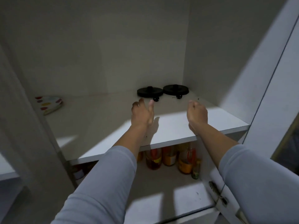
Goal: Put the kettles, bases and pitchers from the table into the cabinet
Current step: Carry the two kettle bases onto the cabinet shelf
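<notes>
My left hand (142,113) and right hand (197,113) hover relaxed, holding nothing, over the cabinet shelf (169,135). Two black bases (150,91) (175,89) sit side by side far right, near the corner; open shelf spreads left toward spotted plates (49,104).

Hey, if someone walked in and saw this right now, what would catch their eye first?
Probably the two bare hands, the left hand and the right hand, reaching into the open cabinet over its white shelf and holding nothing. Just beyond them, two black kettle bases sit side by side near the back right corner. A spotted plate lies at the shelf's left, with jars and bottles below.
</notes>
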The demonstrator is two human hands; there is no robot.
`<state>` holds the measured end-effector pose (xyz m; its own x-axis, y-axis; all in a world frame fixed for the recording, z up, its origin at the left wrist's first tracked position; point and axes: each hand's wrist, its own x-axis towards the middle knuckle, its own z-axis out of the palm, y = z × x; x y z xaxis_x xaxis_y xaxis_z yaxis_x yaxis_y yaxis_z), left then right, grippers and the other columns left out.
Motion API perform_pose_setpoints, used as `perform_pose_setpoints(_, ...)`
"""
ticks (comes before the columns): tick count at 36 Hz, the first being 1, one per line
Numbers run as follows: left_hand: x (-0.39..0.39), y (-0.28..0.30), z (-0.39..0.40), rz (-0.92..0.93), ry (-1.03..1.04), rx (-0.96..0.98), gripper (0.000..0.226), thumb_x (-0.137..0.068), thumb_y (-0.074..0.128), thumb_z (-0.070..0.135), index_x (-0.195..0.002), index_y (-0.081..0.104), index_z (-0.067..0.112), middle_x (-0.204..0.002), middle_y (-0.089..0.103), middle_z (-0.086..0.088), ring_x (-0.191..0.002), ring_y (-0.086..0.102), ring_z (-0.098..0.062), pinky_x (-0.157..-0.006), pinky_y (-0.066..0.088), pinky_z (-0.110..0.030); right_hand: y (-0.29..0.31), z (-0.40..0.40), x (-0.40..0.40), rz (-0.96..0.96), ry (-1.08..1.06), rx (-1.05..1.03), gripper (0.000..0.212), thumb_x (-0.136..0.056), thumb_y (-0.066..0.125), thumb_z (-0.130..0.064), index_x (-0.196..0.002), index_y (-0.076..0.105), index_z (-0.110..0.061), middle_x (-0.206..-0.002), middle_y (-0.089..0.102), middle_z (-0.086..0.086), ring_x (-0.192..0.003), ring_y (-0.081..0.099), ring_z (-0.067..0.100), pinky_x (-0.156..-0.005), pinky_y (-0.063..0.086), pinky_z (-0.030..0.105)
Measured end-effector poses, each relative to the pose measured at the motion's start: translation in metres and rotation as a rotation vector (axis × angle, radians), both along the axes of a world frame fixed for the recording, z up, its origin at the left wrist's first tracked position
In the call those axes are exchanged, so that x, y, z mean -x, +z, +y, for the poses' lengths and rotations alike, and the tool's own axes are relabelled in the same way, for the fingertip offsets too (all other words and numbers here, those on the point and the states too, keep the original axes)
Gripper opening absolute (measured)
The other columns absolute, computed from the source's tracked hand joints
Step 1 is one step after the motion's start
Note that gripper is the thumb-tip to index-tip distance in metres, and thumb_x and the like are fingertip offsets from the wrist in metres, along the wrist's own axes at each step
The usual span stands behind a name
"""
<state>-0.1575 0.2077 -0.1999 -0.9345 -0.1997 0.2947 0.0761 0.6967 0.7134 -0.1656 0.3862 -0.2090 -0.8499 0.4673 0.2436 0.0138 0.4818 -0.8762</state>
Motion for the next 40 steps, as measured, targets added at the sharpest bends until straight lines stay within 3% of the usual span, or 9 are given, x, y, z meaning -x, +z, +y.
perform_pose_setpoints(2,-0.017,0.007,-0.003,0.006,-0.006,-0.007,0.061,-0.100,0.026,0.049,-0.149,0.026,0.011,-0.149,0.031,-0.019,-0.140,0.029,-0.031,-0.111,0.028,-0.039,0.004,-0.003,-0.008,0.011,0.020,0.029,0.034,-0.100,0.028,-0.039,-0.096,0.052,-0.015,-0.113,0.054,0.012,-0.101,0.055,0.031,-0.086,0.044,0.040)
perform_pose_setpoints(4,-0.030,0.011,-0.008,0.013,0.008,-0.010,0.062,-0.100,0.025,0.050,-0.149,0.025,0.011,-0.149,0.029,-0.018,-0.139,0.030,-0.032,-0.111,0.029,-0.041,0.012,-0.008,-0.015,0.003,0.061,-0.012,0.044,-0.101,0.026,-0.038,-0.106,0.057,-0.008,-0.114,0.053,0.012,-0.103,0.053,0.030,-0.084,0.038,0.035)
perform_pose_setpoints(6,-0.047,0.014,-0.014,0.017,0.021,0.018,0.064,-0.100,0.023,0.051,-0.150,0.024,0.012,-0.151,0.026,-0.016,-0.140,0.029,-0.031,-0.111,0.028,-0.042,0.020,-0.016,-0.026,0.008,0.109,-0.054,0.050,-0.102,0.024,-0.036,-0.119,0.057,-0.004,-0.120,0.056,0.014,-0.108,0.053,0.031,-0.087,0.038,0.033)
perform_pose_setpoints(11,-0.092,0.017,-0.025,0.002,0.050,0.075,0.063,-0.100,0.023,0.049,-0.152,0.020,0.012,-0.155,0.021,-0.015,-0.142,0.027,-0.032,-0.114,0.027,-0.043,0.027,-0.037,-0.058,0.044,0.271,-0.139,0.047,-0.102,0.024,-0.032,-0.129,0.054,-0.008,-0.132,0.053,0.018,-0.122,0.049,0.032,-0.106,0.038,0.040)
perform_pose_setpoints(16,-0.140,0.013,-0.031,0.011,0.146,0.090,0.062,-0.101,0.025,0.047,-0.148,0.026,0.008,-0.150,0.028,-0.017,-0.138,0.033,-0.034,-0.110,0.031,-0.044,0.025,-0.051,-0.098,0.108,0.376,-0.212,0.046,-0.102,0.024,-0.028,-0.119,0.059,-0.002,-0.122,0.058,0.020,-0.114,0.050,0.032,-0.095,0.038,0.036)
perform_pose_setpoints(22,-0.199,-0.007,-0.033,0.005,0.244,0.083,0.063,-0.101,0.027,0.047,-0.151,0.021,0.009,-0.152,0.025,-0.018,-0.141,0.029,-0.033,-0.112,0.030,-0.042,0.019,-0.058,-0.142,0.075,0.397,-0.153,0.047,-0.103,0.025,-0.031,-0.132,0.055,-0.010,-0.133,0.051,0.018,-0.122,0.048,0.032,-0.100,0.037,0.035)
perform_pose_setpoints(30,-0.306,-0.039,-0.075,-0.053,0.430,0.083,0.059,-0.101,0.029,0.045,-0.149,0.024,0.011,-0.150,0.028,-0.019,-0.139,0.029,-0.034,-0.114,0.026,-0.042,-0.013,-0.109,-0.209,0.038,0.549,-0.146,0.048,-0.102,0.028,-0.030,-0.121,0.058,0.001,-0.123,0.055,0.024,-0.116,0.051,0.038,-0.099,0.039,0.041)
perform_pose_setpoints(40,-0.460,-0.026,-0.177,-0.012,0.810,0.067,0.061,-0.100,0.030,0.046,-0.150,0.024,0.012,-0.152,0.025,-0.016,-0.140,0.031,-0.032,-0.113,0.026,-0.041,-0.006,-0.242,-0.321,0.056,0.891,-0.124,0.046,-0.102,0.028,-0.028,-0.113,0.062,0.001,-0.122,0.055,0.024,-0.111,0.052,0.037,-0.092,0.038,0.034)
